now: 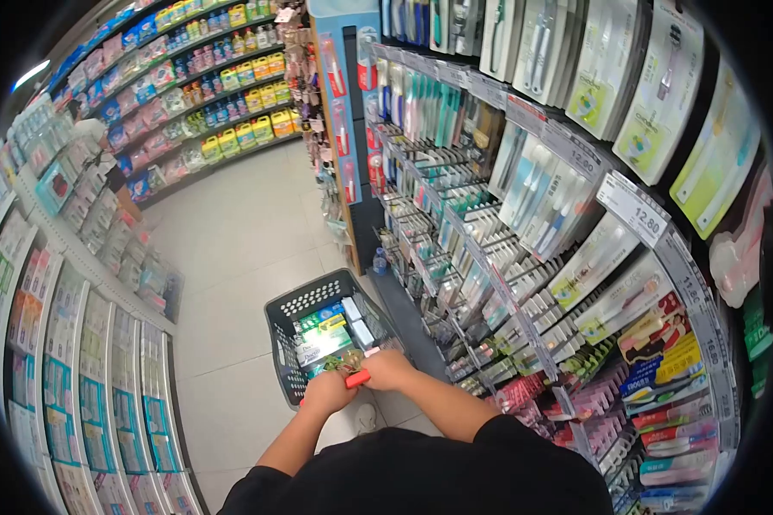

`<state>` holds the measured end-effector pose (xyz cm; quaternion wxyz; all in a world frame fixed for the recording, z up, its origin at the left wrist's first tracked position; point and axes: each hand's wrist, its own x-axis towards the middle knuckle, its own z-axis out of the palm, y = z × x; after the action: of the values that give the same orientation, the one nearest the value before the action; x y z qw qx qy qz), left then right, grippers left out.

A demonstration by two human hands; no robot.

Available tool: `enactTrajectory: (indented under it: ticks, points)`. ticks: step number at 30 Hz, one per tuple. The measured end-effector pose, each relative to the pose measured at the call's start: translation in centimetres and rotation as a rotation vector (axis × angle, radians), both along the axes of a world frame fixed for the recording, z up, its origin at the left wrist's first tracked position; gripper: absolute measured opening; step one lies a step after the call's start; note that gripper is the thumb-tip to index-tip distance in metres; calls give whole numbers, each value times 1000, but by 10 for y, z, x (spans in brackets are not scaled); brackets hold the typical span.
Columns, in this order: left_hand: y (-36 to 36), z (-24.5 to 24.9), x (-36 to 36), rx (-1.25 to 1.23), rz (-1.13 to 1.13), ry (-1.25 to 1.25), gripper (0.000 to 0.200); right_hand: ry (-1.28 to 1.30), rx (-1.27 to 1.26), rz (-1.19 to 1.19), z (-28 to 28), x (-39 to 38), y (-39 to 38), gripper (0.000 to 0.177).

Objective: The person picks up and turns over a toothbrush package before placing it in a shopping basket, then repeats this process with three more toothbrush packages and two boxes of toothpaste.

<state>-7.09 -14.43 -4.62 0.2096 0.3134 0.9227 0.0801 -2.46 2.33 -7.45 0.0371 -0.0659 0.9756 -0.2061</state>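
Both of my hands are wrapped round the red handle (pixel 358 378) of a dark grey shopping basket (pixel 322 285). My left hand (pixel 331 391) grips the handle's left part, and my right hand (pixel 386 371) grips its right part, close beside it. Inside the basket, beyond my hands, lie green and white boxes (pixel 324 338), pale upright boxes (pixel 357 322) and some smaller items partly hidden by my fingers.
On the right, a tall rack (pixel 545 129) holds packaged toothbrushes with price tags. Boxed goods fill the left shelves (pixel 86 378). Tiled floor (pixel 232 249) runs between them to curved shelves of bottles (pixel 232 142). A person (pixel 116 176) stands behind the left shelves.
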Motion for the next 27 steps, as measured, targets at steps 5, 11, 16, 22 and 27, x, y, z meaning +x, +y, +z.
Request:
enactTrajectory:
  ticks: [5, 11, 16, 22, 27]
  points:
    - [0, 0, 1, -11, 28, -3, 37, 126, -55, -47, -14, 4, -4, 23]
    - [0, -8, -5, 44, 13, -29, 34, 348, -81, -111, -18, 6, -7, 22]
    - [-3, -8, -11, 115, -30, -14, 33, 167, 15, -100, -18, -4, -5, 22]
    - [-8, -13, -24, 245, -85, -22, 30, 171, 69, -113, -20, -16, -5, 27]
    - [-13, -15, -61, 377, -184, -138, 31, 473, -1, -57, -22, -41, 0, 24]
